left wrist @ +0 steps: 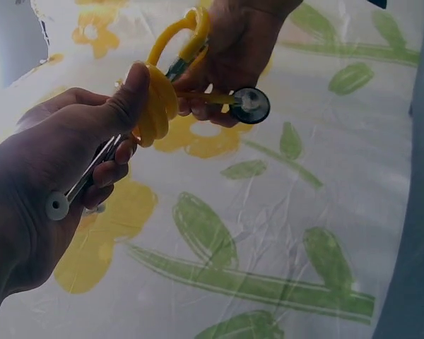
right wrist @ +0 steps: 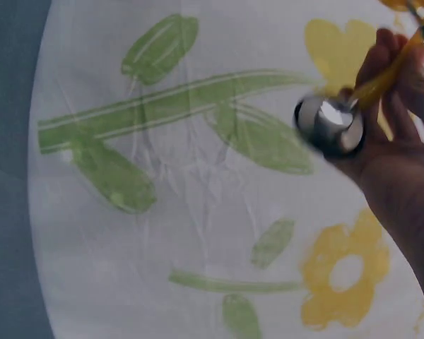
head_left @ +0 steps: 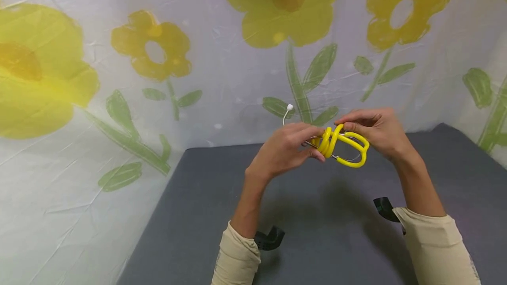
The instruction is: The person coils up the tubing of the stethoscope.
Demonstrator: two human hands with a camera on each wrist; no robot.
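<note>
A stethoscope with yellow tubing [head_left: 352, 164] is held up in front of me, its tube wound in several turns. My left hand [head_left: 283, 151] grips the coils and the metal ear tubes [left wrist: 92, 169], thumb on the wound part. One white ear tip [head_left: 290, 107] sticks up behind that hand; another ear tip [left wrist: 56, 205] shows near its palm in the left wrist view. My right hand [head_left: 380, 133] pinches the yellow tube at the right of the coils. By its fingers, the round chest piece [left wrist: 250, 106] hangs at the tube's end, blurred in the right wrist view.
Below the hands lies a dark grey tabletop [head_left: 190, 214]. A pale sheet [head_left: 222, 78] printed with yellow flowers and green leaves stands behind and to the sides. Black curved pieces [head_left: 270, 239] jut from both sleeve cuffs.
</note>
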